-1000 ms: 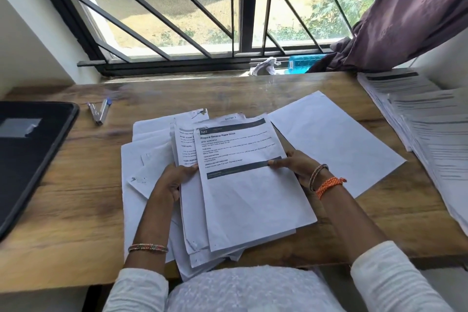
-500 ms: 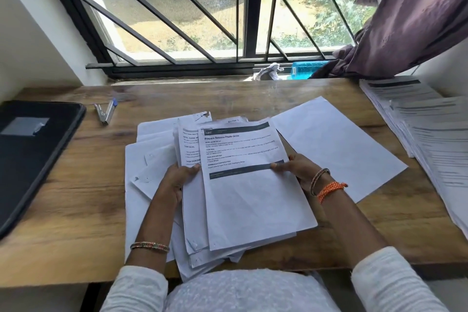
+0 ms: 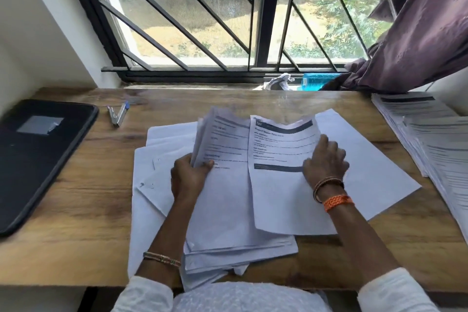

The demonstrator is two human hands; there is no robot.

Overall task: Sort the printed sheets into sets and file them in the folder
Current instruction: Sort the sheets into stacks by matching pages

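Observation:
A thick stack of printed sheets lies in the middle of the wooden desk, its far end lifted off the desk. My left hand grips the stack's left edge, thumb on top. The top sheet, with dark header bars, is peeled off to the right; my right hand holds its right edge, fingers curled over the paper. Under both lie loose blank sheets. A black folder lies shut at the desk's left edge.
A stapler sits at the back left beside the folder. More printed sheets are spread along the right edge of the desk. A barred window, a crumpled cloth, a blue item and a purple curtain lie behind.
My right hand has pulled the top printed sheet to the right, off the stack. My left hand has raised the far end of the remaining stack.

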